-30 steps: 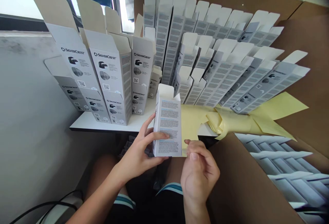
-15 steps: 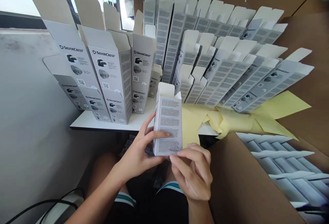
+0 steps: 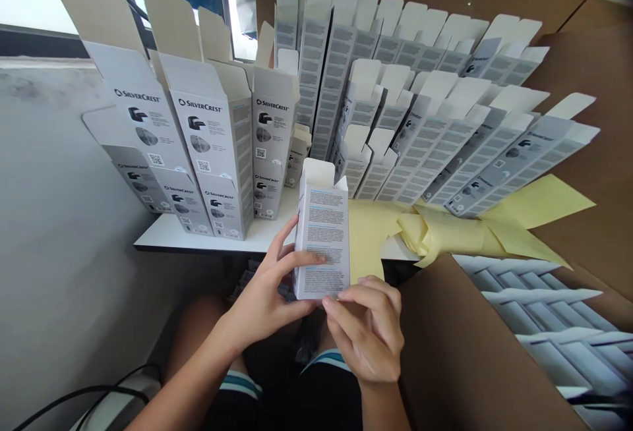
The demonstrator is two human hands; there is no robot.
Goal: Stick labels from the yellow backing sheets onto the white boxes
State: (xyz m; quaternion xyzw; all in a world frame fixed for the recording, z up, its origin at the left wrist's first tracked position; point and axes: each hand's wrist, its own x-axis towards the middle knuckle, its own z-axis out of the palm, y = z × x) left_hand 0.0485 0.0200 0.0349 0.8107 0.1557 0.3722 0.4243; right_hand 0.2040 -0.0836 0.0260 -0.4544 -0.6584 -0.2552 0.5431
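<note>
A small printed carton [image 3: 324,233] is held upright over the table's front edge, its text side facing me and its top flaps standing up. My left hand [image 3: 270,286] grips it from the left, with a finger across the printed face and the thumb under the bottom. At the carton's lower right corner, my right hand [image 3: 368,332] has its thumb and index finger pinched at the bottom edge. The carton's underside is hidden from me.
On the white table [image 3: 163,233], stacked SilverCrest cartons [image 3: 202,134] with raised flaps stand left. Several rows of similar cartons [image 3: 415,147] fill the back right. Crumpled yellow paper [image 3: 455,233] lies before them. A large cardboard box [image 3: 445,345] at right contains folded white cartons [image 3: 544,299].
My right hand has shifted very slightly left along the carton's bottom edge. The carton and my left hand are nearly unchanged.
</note>
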